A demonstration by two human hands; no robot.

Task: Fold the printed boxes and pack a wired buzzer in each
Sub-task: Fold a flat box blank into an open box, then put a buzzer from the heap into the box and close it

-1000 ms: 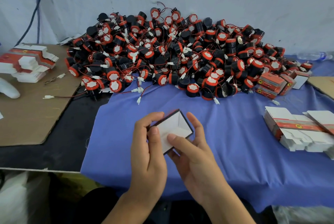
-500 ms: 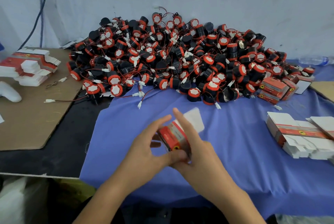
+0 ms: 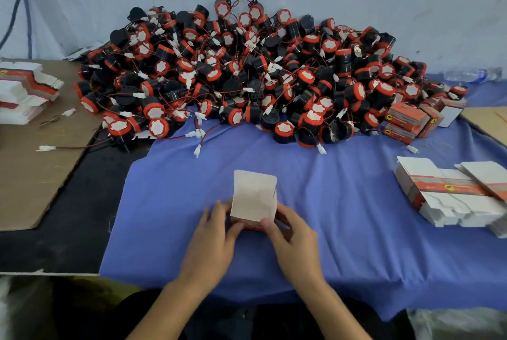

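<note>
Now a printed box (image 3: pixel 253 197), white flap upright, is gripped by left hand (image 3: pixel 211 241) and right hand (image 3: pixel 293 238).
Fingers curl round its nine and three o'clock sides, right thumb at the flap's base, over the blue cloth (image 3: pixel 356 230) on the tabletop (image 3: pixel 63 235). At twelve o'clock lies the buzzer pile (image 3: pixel 247 73); at three o'clock, well apart, flat box blanks (image 3: pixel 450 194).
</note>
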